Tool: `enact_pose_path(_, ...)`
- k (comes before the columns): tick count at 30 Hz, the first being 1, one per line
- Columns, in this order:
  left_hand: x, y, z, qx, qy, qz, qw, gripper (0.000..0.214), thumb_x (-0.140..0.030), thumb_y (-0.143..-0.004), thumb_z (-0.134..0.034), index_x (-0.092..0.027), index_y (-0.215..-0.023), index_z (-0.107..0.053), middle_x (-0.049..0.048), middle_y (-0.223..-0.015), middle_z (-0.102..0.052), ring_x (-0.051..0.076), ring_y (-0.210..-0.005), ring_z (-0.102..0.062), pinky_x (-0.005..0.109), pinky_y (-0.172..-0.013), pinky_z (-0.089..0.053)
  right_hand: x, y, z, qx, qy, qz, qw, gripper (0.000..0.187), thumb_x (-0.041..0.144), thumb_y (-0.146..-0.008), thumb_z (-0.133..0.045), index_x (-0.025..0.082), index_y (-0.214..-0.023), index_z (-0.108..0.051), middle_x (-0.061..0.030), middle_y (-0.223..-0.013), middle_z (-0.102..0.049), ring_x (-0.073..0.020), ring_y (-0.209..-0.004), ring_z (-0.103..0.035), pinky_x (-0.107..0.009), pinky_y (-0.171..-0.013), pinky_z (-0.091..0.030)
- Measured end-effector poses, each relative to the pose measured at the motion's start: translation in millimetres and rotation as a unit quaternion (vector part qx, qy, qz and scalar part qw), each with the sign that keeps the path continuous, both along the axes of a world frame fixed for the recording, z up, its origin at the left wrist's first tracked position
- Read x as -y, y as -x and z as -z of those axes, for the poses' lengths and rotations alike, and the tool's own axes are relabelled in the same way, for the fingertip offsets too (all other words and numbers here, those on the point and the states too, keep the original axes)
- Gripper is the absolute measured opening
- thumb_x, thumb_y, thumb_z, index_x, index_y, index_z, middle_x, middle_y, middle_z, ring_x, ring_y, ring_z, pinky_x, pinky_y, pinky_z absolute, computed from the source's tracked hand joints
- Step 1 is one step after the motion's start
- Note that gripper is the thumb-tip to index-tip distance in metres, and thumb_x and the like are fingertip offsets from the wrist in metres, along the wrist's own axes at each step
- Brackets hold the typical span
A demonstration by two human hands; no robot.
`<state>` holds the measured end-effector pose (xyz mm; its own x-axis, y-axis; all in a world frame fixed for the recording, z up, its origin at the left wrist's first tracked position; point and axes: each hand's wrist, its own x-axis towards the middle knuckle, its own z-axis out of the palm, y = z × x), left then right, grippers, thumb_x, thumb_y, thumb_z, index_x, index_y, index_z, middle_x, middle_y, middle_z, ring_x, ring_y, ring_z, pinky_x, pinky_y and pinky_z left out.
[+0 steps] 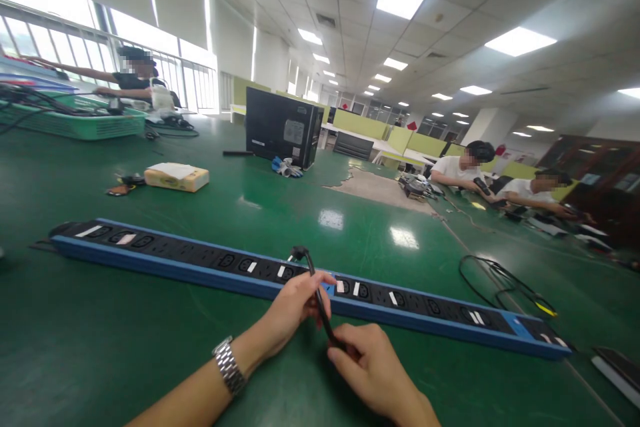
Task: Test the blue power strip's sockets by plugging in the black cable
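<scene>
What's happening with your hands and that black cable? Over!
Left hand and right hand shut on black cable. Plug end raised, blue power strip behind. Nothing blocking.

Glossy green table top (150, 360), matt black rubbery cable (320, 303), shiny metal watch band (229, 367).

We record that the black cable (319, 297) vanishes at its lower end inside the curled fingers of the right hand (373, 367); we cannot tell how far it runs on. The left hand (293, 310), pinching the cable, covers a short stretch of the blue power strip (200, 260) at centre frame. Both forearms are cut off by the bottom edge. The strip's white labels are too small to read. The faces of the three people, upper left and right of centre, are blurred. The green basket (75, 123) is cut by the left edge, and a flat pale object (617, 370) at lower right by the right edge. The sticker on the black box (283, 127) is illegible.
</scene>
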<state>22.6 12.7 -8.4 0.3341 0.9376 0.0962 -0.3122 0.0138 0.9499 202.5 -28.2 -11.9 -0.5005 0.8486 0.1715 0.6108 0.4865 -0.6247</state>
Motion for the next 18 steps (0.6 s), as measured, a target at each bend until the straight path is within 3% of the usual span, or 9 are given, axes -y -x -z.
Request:
enact_pose_path(2, 1.8, -1.1, -0.3, -0.009, 0.003, 0.014, 1.0, 0.043, -0.058, -0.085, -0.048, -0.015, -0.087, -0.053, -0.0001, -0.055, -0.058, 0.012, -0.047, -0.05, 0.02, -0.044, -0.04, -1.5, -3.1, 0.8, -0.043, 0.024, 0.008, 0.999, 0.011, 0.02, -0.077, -0.058, 0.022, -0.077, -0.069, 0.0037, -0.058, -0.052, -0.0119, -0.059, -0.047, -0.024, -0.059, -0.031)
enact_pose_path(4, 7.4, -1.9, -2.4, -0.043, -0.022, 0.052, 0.997, 0.042, -0.058, -0.085, -0.047, -0.016, -0.081, -0.051, -0.0007, -0.051, -0.057, 0.011, -0.044, -0.047, 0.019, -0.042, -0.037, -4.2, -6.4, 0.6, -0.158, 0.074, 0.029, 0.984, 0.015, 0.025, -0.079, -0.057, 0.022, -0.083, -0.071, 0.0024, -0.062, -0.054, -0.0129, -0.061, -0.048, -0.024, -0.059, -0.034)
enact_pose_path(6, 16.8, -3.5, -5.0, -0.078, -0.05, 0.105, 0.99, 0.042, -0.058, -0.086, -0.044, -0.016, -0.08, -0.051, -0.0012, -0.051, -0.056, 0.01, -0.043, -0.046, 0.02, -0.044, -0.038, -7.0, -8.8, -1.3, -0.323, 0.151, 0.031, 0.934, 0.028, 0.041, -0.087, -0.051, 0.022, -0.096, -0.069, 0.0009, -0.067, -0.056, -0.0132, -0.061, -0.049, -0.025, -0.059, -0.038)
enact_pose_path(9, 34.0, -9.1, -7.6, -0.131, -0.077, 0.213, 0.965, 0.04, -0.052, -0.09, -0.038, -0.017, -0.08, -0.053, -0.002, -0.054, -0.054, 0.009, -0.044, -0.043, 0.019, -0.046, -0.037, -10.4, -10.4, -4.9, -0.512, 0.241, 0.011, 0.824, 0.054, 0.065, -0.088, -0.039, 0.02, -0.105, -0.063, -0.0028, -0.077, -0.06, -0.0141, -0.064, -0.055, -0.027, -0.06, -0.043)
enact_pose_path(11, 43.6, -15.2, -8.1, -0.186, -0.114, 0.269, 0.938, 0.034, -0.044, -0.091, -0.04, -0.017, -0.076, -0.052, -0.0027, -0.056, -0.052, 0.008, -0.046, -0.042, 0.018, -0.047, -0.035, -11.6, -10.2, -5.0, -0.548, 0.279, 0.04, 0.787, 0.054, 0.067, -0.085, -0.044, 0.017, -0.093, -0.062, -0.0042, -0.077, -0.063, -0.0136, -0.063, -0.058, -0.025, -0.058, -0.044)
enact_pose_path(15, 52.9, -30.1, -6.0, -0.249, -0.244, 0.342, 0.873, 0.029, -0.026, -0.087, -0.052, -0.017, -0.062, -0.043, -0.0061, -0.055, -0.041, 0.006, -0.049, -0.038, 0.016, -0.048, -0.03, -10.3, -6.0, -1.5, -0.495, 0.383, 0.103, 0.773, 0.045, 0.058, -0.082, -0.058, 0.013, -0.086, -0.061, -0.0045, -0.066, -0.066, -0.0112, -0.044, -0.057, -0.021, -0.042, -0.038)
enact_pose_path(18, 51.5, -35.7, -0.3, -0.247, -0.263, 0.344, 0.867, 0.031, -0.022, -0.087, -0.052, -0.017, -0.06, -0.039, -0.0074, -0.052, -0.034, 0.005, -0.046, -0.033, 0.017, -0.045, -0.025, -9.6, -3.9, -3.0, -0.529, 0.387, 0.113, 0.747, 0.041, 0.054, -0.078, -0.066, 0.014, -0.086, -0.059, 0.0056, -0.048, -0.053, -0.0063, -0.033, -0.043, -0.018, -0.035, -0.03)
